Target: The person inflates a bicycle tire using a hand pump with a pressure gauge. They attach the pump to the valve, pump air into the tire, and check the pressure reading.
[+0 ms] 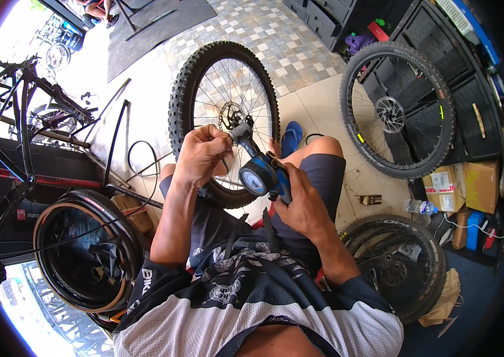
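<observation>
My right hand is wrapped round the handle of a blue and black tyre inflator with a round dial gauge. Its grey-tipped head points up and to the left, in front of the wheel's hub. My left hand is closed in a pinch against that head; what its fingertips hold is hidden. A knobbly-tyred bicycle wheel with a brake disc stands upright between my legs, just beyond both hands. The inflator covers part of its spokes.
Another wheel leans on black cabinets at the right. More wheels lie at lower right, near cardboard boxes and a plastic bottle. Tyres and a black bike frame are at left. A blue slipper lies by my foot.
</observation>
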Motion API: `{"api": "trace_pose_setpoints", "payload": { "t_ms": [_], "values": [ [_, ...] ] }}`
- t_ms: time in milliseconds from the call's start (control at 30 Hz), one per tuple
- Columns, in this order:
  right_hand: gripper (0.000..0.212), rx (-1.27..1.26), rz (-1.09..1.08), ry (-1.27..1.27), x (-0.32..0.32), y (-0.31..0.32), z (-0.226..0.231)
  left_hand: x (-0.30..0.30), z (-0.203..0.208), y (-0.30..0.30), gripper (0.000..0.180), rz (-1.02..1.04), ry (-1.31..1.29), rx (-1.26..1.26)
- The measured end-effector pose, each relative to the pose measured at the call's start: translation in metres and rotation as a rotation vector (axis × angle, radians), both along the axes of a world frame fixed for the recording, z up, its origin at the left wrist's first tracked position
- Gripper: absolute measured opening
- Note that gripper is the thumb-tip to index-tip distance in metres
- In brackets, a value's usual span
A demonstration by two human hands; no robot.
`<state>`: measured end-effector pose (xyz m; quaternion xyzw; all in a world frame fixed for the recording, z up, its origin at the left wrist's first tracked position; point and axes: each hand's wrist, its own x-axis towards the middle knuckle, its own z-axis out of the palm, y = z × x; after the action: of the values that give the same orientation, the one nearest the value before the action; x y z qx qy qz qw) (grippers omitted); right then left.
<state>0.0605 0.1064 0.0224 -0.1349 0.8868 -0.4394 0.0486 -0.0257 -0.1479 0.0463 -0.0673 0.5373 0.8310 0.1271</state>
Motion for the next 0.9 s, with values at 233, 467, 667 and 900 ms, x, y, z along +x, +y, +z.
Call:
{"api": "trace_pose_setpoints", "payload": {
  "t_ms": [233,467,667,900],
  "values": [
    [0.08,0.035,-0.002,-0.033,0.002,0.002,0.003,0.001,-0.003,0.01,0.009,0.067,0.066,-0.36],
    [0.077,-0.061,-0.017,-0.069,0.0,-0.002,-0.003,0.01,0.01,0.032,0.007,0.187,0.264,-0.457],
    [0.073,-0.202,-0.001,-0.148,-0.003,0.002,-0.002,0.013,0.009,0.034,0.006,0.207,0.496,-0.693],
    [0.066,-0.29,0.019,-0.173,-0.008,0.008,0.009,0.01,0.021,0.027,0.015,0.188,0.555,-0.707]
  ]
}}
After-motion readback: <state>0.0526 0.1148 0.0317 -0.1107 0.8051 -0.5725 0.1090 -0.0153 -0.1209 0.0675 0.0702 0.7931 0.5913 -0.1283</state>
